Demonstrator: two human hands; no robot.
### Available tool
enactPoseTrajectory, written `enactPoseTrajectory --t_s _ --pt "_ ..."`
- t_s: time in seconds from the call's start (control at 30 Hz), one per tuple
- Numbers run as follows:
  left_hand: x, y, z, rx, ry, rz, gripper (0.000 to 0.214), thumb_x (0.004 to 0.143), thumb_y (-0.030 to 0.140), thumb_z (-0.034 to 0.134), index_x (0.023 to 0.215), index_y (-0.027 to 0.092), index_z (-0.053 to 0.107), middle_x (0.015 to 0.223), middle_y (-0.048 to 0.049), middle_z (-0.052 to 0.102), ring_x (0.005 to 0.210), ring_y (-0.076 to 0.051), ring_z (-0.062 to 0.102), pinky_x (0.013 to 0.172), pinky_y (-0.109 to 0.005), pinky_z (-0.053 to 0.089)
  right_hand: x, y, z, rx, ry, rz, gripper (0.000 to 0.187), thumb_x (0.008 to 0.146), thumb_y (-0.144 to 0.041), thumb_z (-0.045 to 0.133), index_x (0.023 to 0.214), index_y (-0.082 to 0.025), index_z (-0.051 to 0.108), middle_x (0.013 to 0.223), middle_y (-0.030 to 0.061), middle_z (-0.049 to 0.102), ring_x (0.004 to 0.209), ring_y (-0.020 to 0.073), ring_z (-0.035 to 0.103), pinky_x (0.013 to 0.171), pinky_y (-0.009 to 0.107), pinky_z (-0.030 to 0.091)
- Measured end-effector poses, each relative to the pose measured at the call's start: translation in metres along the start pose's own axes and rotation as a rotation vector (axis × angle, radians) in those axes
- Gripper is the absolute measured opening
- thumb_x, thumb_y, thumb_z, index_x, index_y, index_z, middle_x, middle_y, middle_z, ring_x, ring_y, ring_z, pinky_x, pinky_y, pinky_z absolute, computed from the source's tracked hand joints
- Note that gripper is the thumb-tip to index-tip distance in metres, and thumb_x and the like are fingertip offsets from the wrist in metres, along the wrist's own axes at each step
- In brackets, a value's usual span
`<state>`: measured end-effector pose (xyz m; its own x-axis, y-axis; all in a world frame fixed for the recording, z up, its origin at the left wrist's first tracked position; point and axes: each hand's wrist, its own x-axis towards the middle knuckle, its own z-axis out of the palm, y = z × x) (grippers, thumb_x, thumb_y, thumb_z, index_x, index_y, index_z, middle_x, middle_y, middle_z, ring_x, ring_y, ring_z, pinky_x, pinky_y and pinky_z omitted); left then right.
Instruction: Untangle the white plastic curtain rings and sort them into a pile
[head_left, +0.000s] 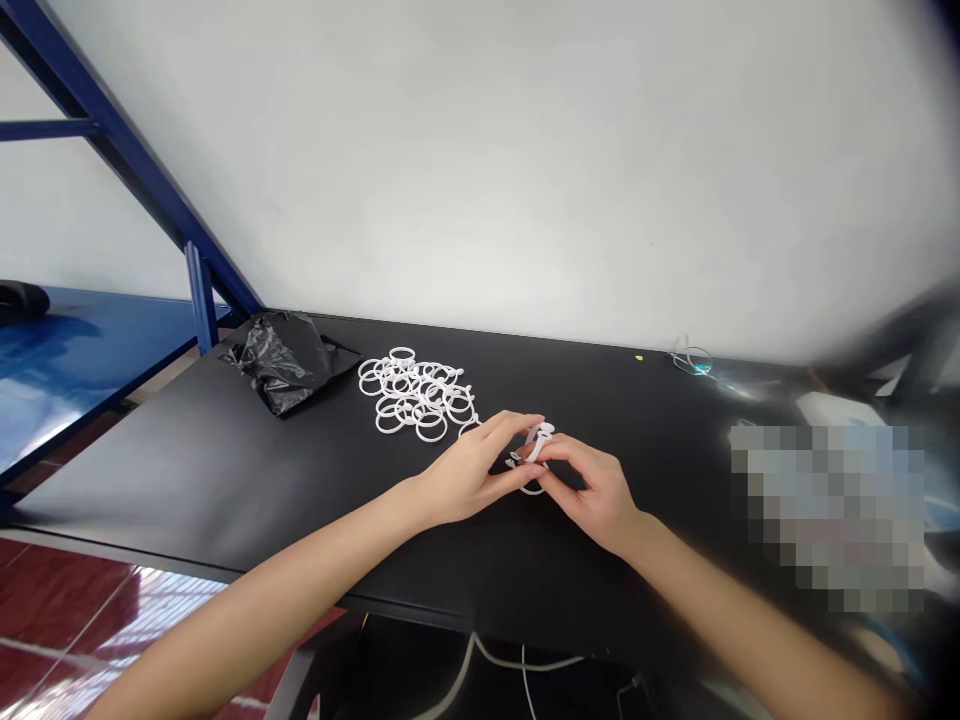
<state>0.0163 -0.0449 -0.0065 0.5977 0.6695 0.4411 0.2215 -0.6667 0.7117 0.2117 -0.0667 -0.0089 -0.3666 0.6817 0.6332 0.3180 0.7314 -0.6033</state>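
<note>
Left hand (469, 470) and right hand (592, 490) meet over table (225, 470), fingertips of both pinching one white ring (536, 445). Pile (416, 392) of rings lies beyond, leftward; left hand nearer.

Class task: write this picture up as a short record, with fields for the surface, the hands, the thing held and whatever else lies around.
Surface: black table against a white wall
Hands: left hand and right hand meet above the table, both pinching the small white plastic piece
Held thing: white, partly ring-shaped; finer detail too small to tell
Nearby: pile of white rings just beyond the left hand
Also on table: crumpled black plastic bag, left of the pile
Beside table: blue metal frame, far left
</note>
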Motion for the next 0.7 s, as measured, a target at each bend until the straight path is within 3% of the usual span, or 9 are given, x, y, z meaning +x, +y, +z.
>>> enactPoseTrajectory --t_s 0.13,0.3,0.47,0.7 --pt "0.0016 -0.0033 -0.0001 -0.093 0.050 -0.058 0.037 0.092 0.032 0.060 0.125 0.022 0.047 0.111 -0.0061 0.058 0.096 -0.016 0.062 0.088 -0.031 0.052 -0.0015 -0.0005 0.0012 0.007 0.022 0.007 0.016 0.085 -0.009 0.064 0.094 -0.022 0.065 0.094 0.0040 0.074 0.086 0.0196 0.073 0.081 0.031 0.059" --pt "0.0024 -0.0044 -0.0033 -0.050 0.069 -0.038 0.038 0.092 0.034 0.060 0.127 0.022 0.050 0.109 -0.0069 0.055 0.092 -0.016 0.059 0.086 -0.033 0.053 -0.0073 0.0029 -0.0012 0.089 0.222 0.164 0.035 0.083 -0.009 0.067 0.113 -0.024 0.060 0.099 0.0038 0.073 0.079 0.0174 0.072 0.074 0.031 0.061" --pt "0.0024 -0.0047 -0.0029 -0.028 0.015 -0.008 0.037 0.092 0.033 0.061 0.127 0.022 0.053 0.110 -0.0075 0.055 0.093 -0.016 0.057 0.086 -0.033 0.052 -0.0050 0.0054 -0.0037 0.004 0.133 0.097 0.026 0.086 -0.007 0.062 0.106 -0.023 0.065 0.093 0.0024 0.070 0.074 0.0145 0.068 0.069 0.028 0.059" --pt "0.0033 -0.0016 -0.0045 -0.028 -0.030 0.003 0.036 0.092 0.031 0.061 0.124 0.020 0.054 0.111 -0.0082 0.057 0.094 -0.016 0.057 0.086 -0.031 0.050 -0.0022 0.0026 -0.0048 0.025 0.129 0.064 0.025 0.086 -0.005 0.061 0.103 -0.022 0.066 0.089 0.0026 0.069 0.073 0.0137 0.066 0.065 0.027 0.056"
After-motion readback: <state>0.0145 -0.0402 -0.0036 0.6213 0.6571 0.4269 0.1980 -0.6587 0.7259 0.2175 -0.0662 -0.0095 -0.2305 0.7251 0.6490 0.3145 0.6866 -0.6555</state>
